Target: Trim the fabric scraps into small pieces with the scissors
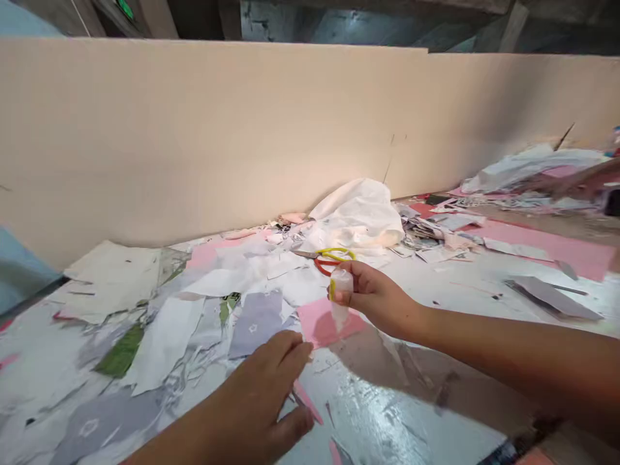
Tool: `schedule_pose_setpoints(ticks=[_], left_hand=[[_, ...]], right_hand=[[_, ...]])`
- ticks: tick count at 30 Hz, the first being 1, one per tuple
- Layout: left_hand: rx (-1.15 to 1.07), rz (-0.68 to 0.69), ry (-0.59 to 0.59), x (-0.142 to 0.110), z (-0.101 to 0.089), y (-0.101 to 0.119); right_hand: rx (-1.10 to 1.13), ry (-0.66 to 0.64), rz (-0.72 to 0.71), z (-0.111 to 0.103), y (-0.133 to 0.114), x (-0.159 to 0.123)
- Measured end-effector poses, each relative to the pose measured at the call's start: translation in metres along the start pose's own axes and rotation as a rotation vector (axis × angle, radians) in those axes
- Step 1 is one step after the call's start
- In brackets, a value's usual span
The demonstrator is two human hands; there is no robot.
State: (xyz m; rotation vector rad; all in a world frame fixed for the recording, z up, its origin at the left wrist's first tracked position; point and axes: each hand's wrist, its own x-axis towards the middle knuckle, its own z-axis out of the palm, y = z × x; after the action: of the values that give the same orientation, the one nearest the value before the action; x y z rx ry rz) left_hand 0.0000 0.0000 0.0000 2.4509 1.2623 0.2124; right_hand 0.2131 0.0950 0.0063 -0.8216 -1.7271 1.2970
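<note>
My right hand (371, 297) is closed round a small white plastic glue bottle (341, 284), held upside down with its nozzle pointing down at a pink piece of paper (322, 320). Whether the nozzle touches the paper, I cannot tell. Palm down and fingers apart, my left hand (274, 391) hovers low over the table, near the paper's lower left edge, with nothing in it. Just beyond the bottle lie scissors (334, 255) with yellow and red handles. A grey-purple piece (256, 323) with a small white star shape is left of the pink one.
Scraps of white, green (121, 352) and pink paper cover the left side. A crumpled white cloth or sheet (361, 213) leans against the beige partition (217, 135). Grey folded pieces (552, 297) lie at right. Another person's hand (576, 181), blurred, is at far right.
</note>
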Motion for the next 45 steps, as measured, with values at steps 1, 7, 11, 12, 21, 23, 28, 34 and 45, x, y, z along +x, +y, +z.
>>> schedule_pose_setpoints(ticks=[1,7,11,12,21,23,28,34,45], left_hand=[[-0.002,-0.003,-0.004,0.000,0.000,0.000],[-0.012,-0.015,-0.001,-0.002,-0.002,0.003],[-0.014,-0.030,0.001,-0.002,-0.002,0.002],[-0.008,-0.031,-0.001,-0.003,-0.001,0.000],[0.065,-0.006,-0.009,-0.004,0.006,-0.013],[0.059,-0.006,-0.016,-0.003,0.005,-0.011],[0.045,0.007,-0.016,-0.001,0.000,-0.005],[0.036,0.020,-0.001,0.000,0.000,-0.004],[0.039,0.012,-0.007,-0.001,0.000,-0.004]], right_hand=[[0.003,0.007,0.002,-0.001,-0.001,0.000],[0.038,0.025,0.057,-0.007,-0.006,-0.002],[-0.010,0.062,0.065,-0.015,-0.006,-0.005],[-0.010,0.066,0.062,-0.017,-0.006,-0.006],[0.009,0.122,0.045,-0.032,0.000,-0.004],[0.009,0.121,0.027,-0.032,0.002,-0.001],[-0.036,0.135,0.014,-0.032,0.005,0.012],[-0.090,0.157,-0.012,-0.033,0.002,0.023],[-0.186,0.201,-0.039,-0.037,0.006,0.035]])
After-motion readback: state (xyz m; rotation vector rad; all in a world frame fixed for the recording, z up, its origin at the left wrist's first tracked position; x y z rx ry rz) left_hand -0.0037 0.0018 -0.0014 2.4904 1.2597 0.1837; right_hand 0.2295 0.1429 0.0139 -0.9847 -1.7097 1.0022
